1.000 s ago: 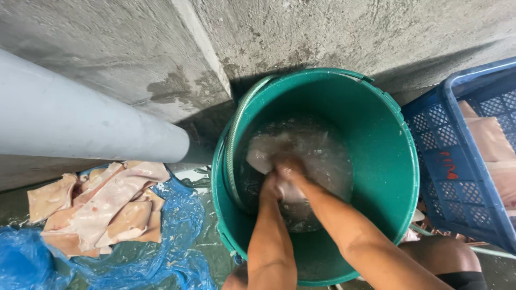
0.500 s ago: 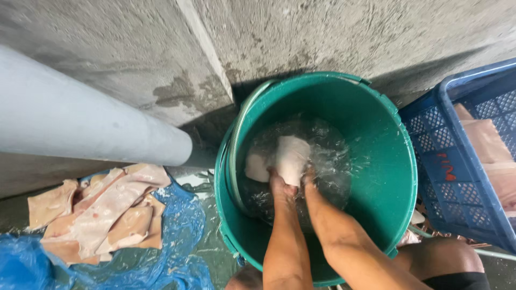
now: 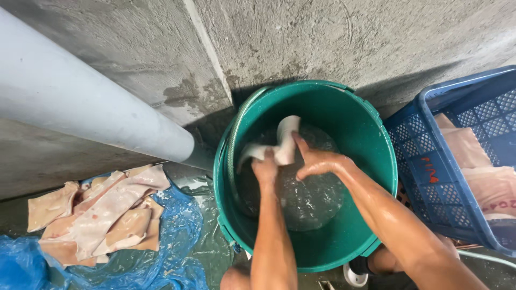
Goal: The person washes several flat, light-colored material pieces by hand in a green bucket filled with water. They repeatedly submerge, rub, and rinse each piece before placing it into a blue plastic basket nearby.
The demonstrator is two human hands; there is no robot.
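A green plastic bucket stands against a concrete wall, half full of water. Both my hands reach into it. My left hand and my right hand grip a pale, floppy slab of skin-like meat and hold it just above the water surface, folded and dripping. A thin hose runs along the bucket's inner left wall.
A grey pipe slants down the wall on the left. Several pale pink meat slabs lie on a blue plastic sheet on the wet floor. A blue crate with more slabs stands to the right.
The slab was under water a second ago; both hands have lifted it up out of the water toward the bucket's far side.
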